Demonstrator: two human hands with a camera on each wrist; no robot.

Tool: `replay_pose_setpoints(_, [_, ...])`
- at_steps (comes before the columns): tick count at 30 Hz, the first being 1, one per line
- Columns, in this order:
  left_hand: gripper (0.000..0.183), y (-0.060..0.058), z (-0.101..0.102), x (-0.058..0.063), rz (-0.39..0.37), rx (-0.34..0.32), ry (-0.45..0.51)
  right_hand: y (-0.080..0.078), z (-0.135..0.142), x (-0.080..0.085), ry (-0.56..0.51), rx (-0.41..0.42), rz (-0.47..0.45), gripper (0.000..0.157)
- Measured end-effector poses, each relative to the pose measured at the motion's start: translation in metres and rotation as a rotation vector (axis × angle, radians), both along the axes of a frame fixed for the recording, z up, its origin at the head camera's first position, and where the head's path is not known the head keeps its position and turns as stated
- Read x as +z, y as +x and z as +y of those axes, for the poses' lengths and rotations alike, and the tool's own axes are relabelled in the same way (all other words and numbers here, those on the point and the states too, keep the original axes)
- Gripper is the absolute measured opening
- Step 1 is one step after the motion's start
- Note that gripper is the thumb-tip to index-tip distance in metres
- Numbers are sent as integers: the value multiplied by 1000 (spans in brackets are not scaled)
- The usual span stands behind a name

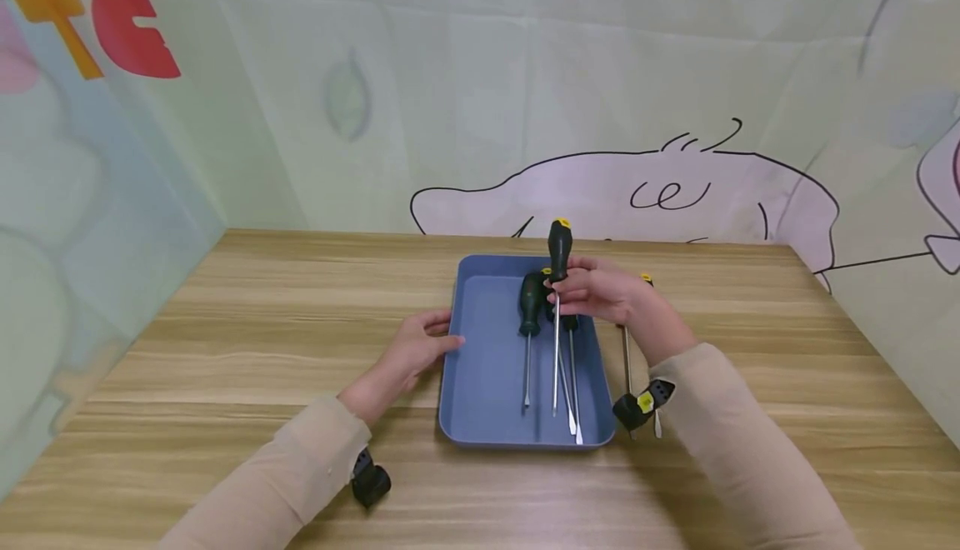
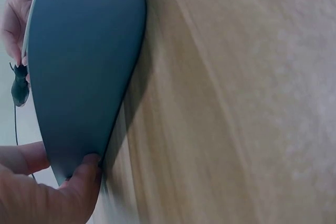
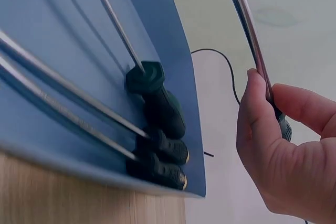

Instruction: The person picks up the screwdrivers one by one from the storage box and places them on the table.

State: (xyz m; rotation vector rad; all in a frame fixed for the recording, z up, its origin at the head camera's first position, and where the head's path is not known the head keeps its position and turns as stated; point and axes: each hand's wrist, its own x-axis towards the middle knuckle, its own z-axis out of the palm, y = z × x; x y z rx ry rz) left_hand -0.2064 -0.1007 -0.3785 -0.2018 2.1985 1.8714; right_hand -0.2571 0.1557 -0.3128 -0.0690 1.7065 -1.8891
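Observation:
A blue rectangular tray [image 1: 480, 404] sits on the wooden table. My left hand [image 1: 416, 346] pinches its left wall, thumb over the rim and fingers against the outer side. Above the tray, my right hand [image 1: 603, 292] holds a flathead screwdriver [image 1: 559, 243] between thumb and fingers, where the black handle meets the shank. Its yellow-tipped handle points up and its blade down. Inside the tray lie three more screwdrivers, handles toward the far end: one with a dark green handle [image 3: 163, 111] and two with black, yellow-ended handles [image 3: 170, 148] side by side along the right wall.
Just right of the tray, more screwdrivers [image 1: 627, 358] lie on the table [image 1: 285, 300], partly hidden by my right wrist and its camera [image 1: 642, 402]. A printed cloth backdrop [image 1: 465, 100] rises behind the table and along its sides.

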Motion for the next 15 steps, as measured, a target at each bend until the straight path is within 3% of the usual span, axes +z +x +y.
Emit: replay_pose_setpoints(15, [52, -1, -1, -1, 0, 1, 2, 2, 27, 0, -22, 9, 5, 45])
